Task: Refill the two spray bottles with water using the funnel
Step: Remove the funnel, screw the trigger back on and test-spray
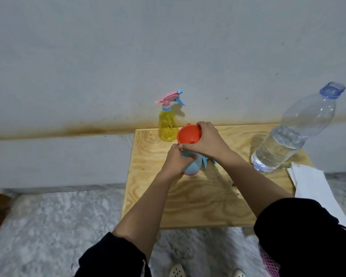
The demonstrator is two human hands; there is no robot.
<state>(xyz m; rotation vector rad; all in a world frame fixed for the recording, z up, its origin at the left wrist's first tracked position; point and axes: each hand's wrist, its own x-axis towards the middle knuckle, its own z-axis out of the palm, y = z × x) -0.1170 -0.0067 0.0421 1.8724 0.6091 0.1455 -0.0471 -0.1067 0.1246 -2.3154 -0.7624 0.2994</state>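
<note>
An orange funnel sits in the neck of a blue spray bottle near the middle of a small wooden table. My right hand grips the funnel's rim from the right. My left hand is closed around the blue bottle's neck, hiding it. A blue spray head piece shows under my right wrist, mostly hidden. A yellow spray bottle with a pink and blue trigger head stands at the table's back edge. A large clear water bottle, uncapped and about half full, stands at the right.
White paper lies over the table's right edge. A grey wall with a rust-coloured stain runs behind the table. Grey marbled floor spreads to the left and front. My shoes show at the bottom edge.
</note>
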